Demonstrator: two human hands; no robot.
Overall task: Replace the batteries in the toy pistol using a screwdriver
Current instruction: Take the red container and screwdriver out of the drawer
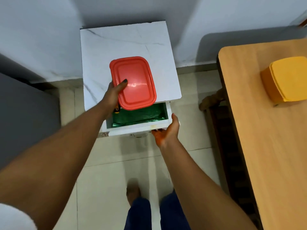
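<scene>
Red box [135, 83] in left-hand fingers [122, 84], drawer [137, 127] open

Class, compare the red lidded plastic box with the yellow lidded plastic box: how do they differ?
The red lidded plastic box is gripped in the left hand above the white cabinet; the yellow lidded plastic box stands untouched on the wooden table. Red looks flatter, yellow deeper. Both are rounded rectangles, lids on.
</scene>
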